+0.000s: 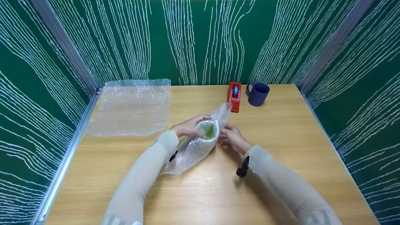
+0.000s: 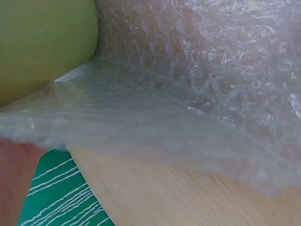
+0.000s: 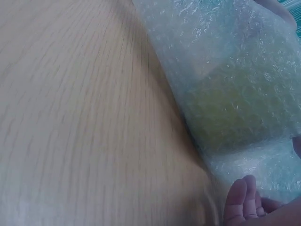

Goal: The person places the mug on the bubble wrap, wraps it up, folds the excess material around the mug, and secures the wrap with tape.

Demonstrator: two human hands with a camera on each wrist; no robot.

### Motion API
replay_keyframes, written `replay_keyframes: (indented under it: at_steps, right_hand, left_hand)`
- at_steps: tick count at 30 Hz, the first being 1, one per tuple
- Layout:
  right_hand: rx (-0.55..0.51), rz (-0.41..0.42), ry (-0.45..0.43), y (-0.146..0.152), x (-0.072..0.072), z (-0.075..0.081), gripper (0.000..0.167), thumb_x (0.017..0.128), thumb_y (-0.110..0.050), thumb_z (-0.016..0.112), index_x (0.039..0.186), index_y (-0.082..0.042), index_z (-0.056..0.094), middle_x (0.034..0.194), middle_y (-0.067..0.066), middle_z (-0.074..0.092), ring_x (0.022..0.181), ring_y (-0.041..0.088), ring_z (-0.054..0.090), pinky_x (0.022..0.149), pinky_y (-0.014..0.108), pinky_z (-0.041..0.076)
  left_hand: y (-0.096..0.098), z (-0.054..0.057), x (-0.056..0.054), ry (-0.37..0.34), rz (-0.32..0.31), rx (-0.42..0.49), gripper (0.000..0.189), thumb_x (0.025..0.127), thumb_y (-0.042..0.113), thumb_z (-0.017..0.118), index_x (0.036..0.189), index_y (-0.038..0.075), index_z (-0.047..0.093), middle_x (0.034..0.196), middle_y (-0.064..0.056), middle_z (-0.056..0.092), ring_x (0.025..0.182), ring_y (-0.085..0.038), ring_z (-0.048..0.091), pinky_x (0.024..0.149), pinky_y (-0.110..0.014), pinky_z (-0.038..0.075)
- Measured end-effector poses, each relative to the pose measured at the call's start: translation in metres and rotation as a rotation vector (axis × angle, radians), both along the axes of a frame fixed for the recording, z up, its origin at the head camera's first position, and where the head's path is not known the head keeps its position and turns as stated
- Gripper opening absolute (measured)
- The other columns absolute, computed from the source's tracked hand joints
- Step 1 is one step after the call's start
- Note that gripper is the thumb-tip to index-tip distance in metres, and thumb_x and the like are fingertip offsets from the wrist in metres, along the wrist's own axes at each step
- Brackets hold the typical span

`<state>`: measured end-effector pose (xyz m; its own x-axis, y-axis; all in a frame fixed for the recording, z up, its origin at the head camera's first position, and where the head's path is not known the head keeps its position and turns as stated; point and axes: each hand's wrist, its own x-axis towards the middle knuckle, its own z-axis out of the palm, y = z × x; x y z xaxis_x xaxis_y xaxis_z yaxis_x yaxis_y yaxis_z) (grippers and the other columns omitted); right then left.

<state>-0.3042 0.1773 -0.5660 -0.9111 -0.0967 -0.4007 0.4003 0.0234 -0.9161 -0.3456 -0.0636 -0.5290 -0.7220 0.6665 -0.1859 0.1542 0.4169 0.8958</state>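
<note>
A green cup-like object (image 1: 210, 131) sits inside a sheet of bubble wrap (image 1: 193, 153) that curls round it; its full shape is hidden. My left hand (image 1: 190, 126) grips it through the wrap from the left, fingers at the far side and thumb at the near rim. On the right side, my right hand (image 1: 232, 137) holds the wrap's edge with curled fingers. The right wrist view shows green through the bubble wrap (image 3: 235, 103), and fingertips (image 3: 237, 195) beside the lower edge. Smooth green surface (image 2: 42, 42) fills a corner of the left wrist view.
Another bubble wrap sheet (image 1: 131, 107) lies flat at the back left of the wooden table (image 1: 200, 200). A red tape dispenser (image 1: 234, 97) stands behind the wrapped object, with a purple mug (image 1: 258, 94) to its right. Green panels (image 1: 212, 40) enclose the back and sides.
</note>
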Motion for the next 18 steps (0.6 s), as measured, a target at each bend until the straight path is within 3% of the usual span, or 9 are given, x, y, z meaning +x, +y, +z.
replay_keyframes:
  at_steps: [4, 9, 11, 18]
  right_hand:
    - [0.020, -0.021, 0.041, -0.0005, -0.0004, -0.0029, 0.054, 0.111, -0.018, 0.060, 0.153, 0.012, 0.045, 0.094, 0.001, 0.065, 0.076, 0.009, 0.061, 0.069, 0.024, 0.057]
    - [-0.015, -0.036, 0.077, -0.0034, -0.0008, -0.0048, 0.058, 0.110, -0.014, 0.061, 0.158, 0.013, 0.040, 0.136, 0.017, 0.062, 0.097, 0.009, 0.068, 0.091, 0.023, 0.061]
    - [-0.054, -0.049, 0.086, -0.0045, -0.0005, -0.0053, 0.057, 0.110, -0.011, 0.061, 0.158, 0.012, 0.039, 0.144, 0.021, 0.059, 0.101, 0.009, 0.070, 0.094, 0.024, 0.062]
    - [-0.106, -0.128, 0.131, -0.0080, 0.0027, -0.0028, 0.051, 0.109, -0.007, 0.062, 0.155, 0.005, 0.044, 0.130, 0.014, 0.068, 0.092, 0.009, 0.071, 0.086, 0.025, 0.063]
  left_hand:
    - [0.0011, -0.0022, -0.0007, 0.009, -0.015, 0.012, 0.094, 0.080, 0.003, 0.082, 0.165, 0.020, 0.045, 0.179, -0.004, 0.032, 0.161, -0.035, 0.035, 0.133, -0.058, 0.031]
    - [0.0019, -0.0027, 0.0003, 0.028, -0.023, -0.001, 0.094, 0.081, 0.003, 0.081, 0.165, 0.020, 0.044, 0.179, -0.005, 0.032, 0.162, -0.035, 0.034, 0.133, -0.058, 0.029]
    - [0.0022, -0.0029, 0.0009, 0.028, -0.022, -0.007, 0.094, 0.081, 0.003, 0.081, 0.166, 0.021, 0.043, 0.179, -0.004, 0.031, 0.162, -0.035, 0.033, 0.133, -0.059, 0.029]
    - [0.0033, -0.0037, 0.0012, 0.019, -0.011, -0.014, 0.096, 0.081, 0.007, 0.081, 0.167, 0.024, 0.041, 0.180, -0.004, 0.030, 0.163, -0.035, 0.033, 0.133, -0.060, 0.028]
